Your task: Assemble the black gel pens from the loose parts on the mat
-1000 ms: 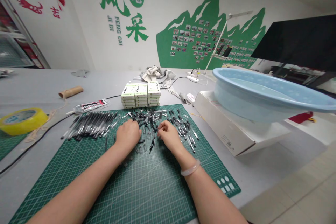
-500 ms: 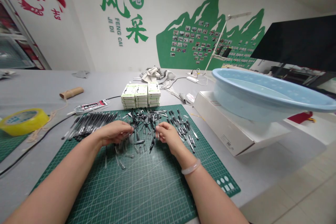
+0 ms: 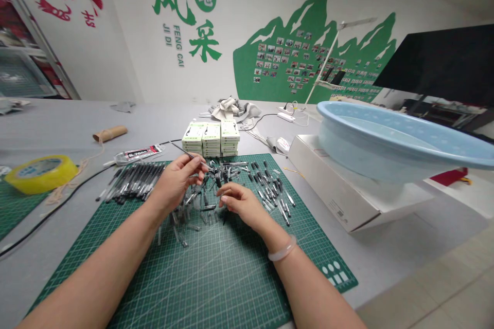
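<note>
My left hand [image 3: 178, 179] is raised a little above the green cutting mat [image 3: 216, 272] and pinches a thin pen refill [image 3: 184, 152] that sticks up and to the left. My right hand [image 3: 235, 201] hovers low over a scatter of loose pen parts [image 3: 266, 185], its fingers curled together toward the left; whether they hold a small part I cannot make out. A row of assembled black pens [image 3: 133, 181] lies on the mat's far left. Clear pen barrels [image 3: 181, 218] lie under my left wrist.
Stacked white and green boxes [image 3: 211, 139] stand behind the mat. A glue tube [image 3: 137, 154], a cardboard roll [image 3: 110, 133] and yellow tape [image 3: 40, 173] lie to the left. At right a blue basin [image 3: 389, 139] rests on a white carton [image 3: 339, 185]. A black cable [image 3: 50, 211] crosses the table.
My left hand has lifted off the pile and turned palm-in, now pinching a thin refill. My right hand has shifted slightly left and lower over the parts.
</note>
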Demonstrator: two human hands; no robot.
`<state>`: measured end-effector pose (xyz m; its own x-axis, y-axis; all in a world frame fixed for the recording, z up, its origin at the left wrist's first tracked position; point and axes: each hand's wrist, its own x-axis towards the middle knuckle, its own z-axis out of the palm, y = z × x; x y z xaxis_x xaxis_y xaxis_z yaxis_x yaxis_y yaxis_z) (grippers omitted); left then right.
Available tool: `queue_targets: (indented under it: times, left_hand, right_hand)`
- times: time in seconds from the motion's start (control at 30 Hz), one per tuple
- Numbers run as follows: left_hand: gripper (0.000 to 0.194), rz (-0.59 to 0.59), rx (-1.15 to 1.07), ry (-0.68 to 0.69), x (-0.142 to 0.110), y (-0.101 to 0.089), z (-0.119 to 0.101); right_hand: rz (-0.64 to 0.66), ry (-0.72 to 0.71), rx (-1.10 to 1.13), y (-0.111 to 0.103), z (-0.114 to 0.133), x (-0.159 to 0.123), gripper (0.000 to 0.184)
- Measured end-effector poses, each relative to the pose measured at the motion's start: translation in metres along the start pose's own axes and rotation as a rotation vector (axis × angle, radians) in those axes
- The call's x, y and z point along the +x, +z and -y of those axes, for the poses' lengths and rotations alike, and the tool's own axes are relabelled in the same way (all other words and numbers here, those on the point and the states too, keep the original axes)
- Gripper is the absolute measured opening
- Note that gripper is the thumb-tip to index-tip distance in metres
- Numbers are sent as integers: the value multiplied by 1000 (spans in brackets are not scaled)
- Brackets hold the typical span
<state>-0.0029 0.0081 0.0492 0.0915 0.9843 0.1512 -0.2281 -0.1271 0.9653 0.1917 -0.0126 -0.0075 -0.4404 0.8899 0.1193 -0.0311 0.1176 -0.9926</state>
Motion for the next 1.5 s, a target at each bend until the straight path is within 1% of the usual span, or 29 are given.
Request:
queue_targets:
  times: [0.23, 0.4, 0.47, 0.53, 0.63, 0.7, 0.77, 0.87, 1.0, 1.07, 1.17, 1.27, 1.37, 1.5]
  left_hand:
    - [25, 55, 35, -21, -3, 5, 0]
    - [25, 68, 108, -34, -3, 4, -1]
    - [25, 62, 200, -10, -3, 2, -3]
    - [24, 75, 352, 43, -3, 0, -6]
    - [24, 159, 618, 120, -4, -1, -10]
    - [26, 222, 731, 158, -5, 1, -13]
    - [29, 258, 749, 170, -6, 3, -15]
    - [35, 267, 698, 121, -6, 2, -19]
    - [37, 239, 735, 90, -1, -11, -20]
    - [38, 209, 806, 83, 4, -22, -16]
    - [36, 147, 960, 64, 12, -40, -9]
    - [33, 113, 1079, 31, 16, -51, -3]
    - [31, 141, 1153, 44, 17, -50, 4]
    - [29, 240, 1214, 109, 16, -36, 18]
  right_hand:
    - [6, -17, -35, 1, 0, 0, 17]
    - [5, -12, -45, 1, 0, 0, 17]
    - [1, -9, -62, 0, 0, -1, 17]
    - [0, -13, -84, 1, -1, -1, 16]
    - [8, -24, -83, 1, 0, -1, 16]
    - [20, -38, -37, 3, 1, -1, 14]
    - [27, -50, 22, 3, 3, -1, 13]
    - [13, -59, 85, 4, 6, 0, 15]
    - [-19, -81, 144, 2, 9, -1, 14]
    - [-55, -91, 189, 0, 10, -1, 12]
    - [-141, -78, 315, -6, 12, -2, 11]
    - [-244, -64, 413, -17, 15, -2, 12]
    - [-397, -88, 415, -29, 17, -1, 9]
    - [-613, -135, 365, -41, 15, 1, 9]
